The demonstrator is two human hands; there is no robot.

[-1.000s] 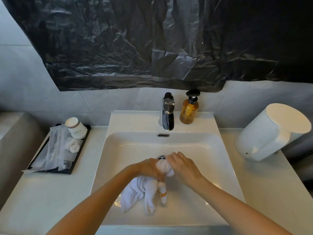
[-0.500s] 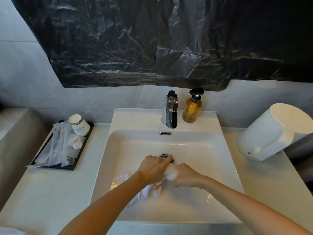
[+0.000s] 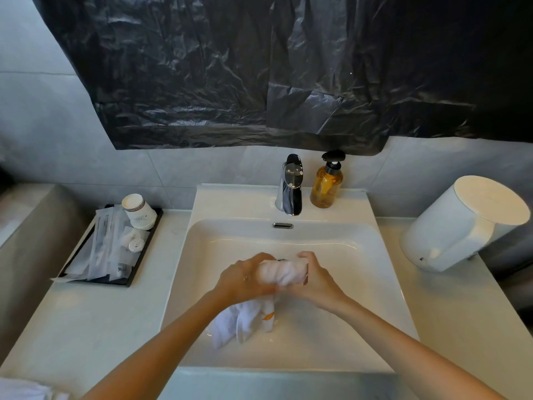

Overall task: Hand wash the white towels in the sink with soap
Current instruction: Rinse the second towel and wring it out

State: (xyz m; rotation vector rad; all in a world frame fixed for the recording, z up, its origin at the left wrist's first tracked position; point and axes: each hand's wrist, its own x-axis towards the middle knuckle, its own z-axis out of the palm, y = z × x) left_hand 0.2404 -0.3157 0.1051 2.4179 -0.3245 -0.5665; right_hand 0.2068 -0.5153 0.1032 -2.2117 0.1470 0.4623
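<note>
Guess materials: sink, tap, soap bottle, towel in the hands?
Sink: likely glazed ceramic, glossy white; soft highlights along the basin wall.
Tap: chromed metal, mirror finish; sharp dark and bright reflections.
Soap bottle: translucent amber, plastic or glass, cannot tell; matte black pump, probably plastic.
Towel: white woven cloth, matte; twists into soft ridges, with an orange mark.

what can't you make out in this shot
Head view:
- Drain: nearly all hidden by the towel, left hand and right hand.
- Cloth, bottom left: cut off by the frame edge.
- Print on the packets: too small to read.
</note>
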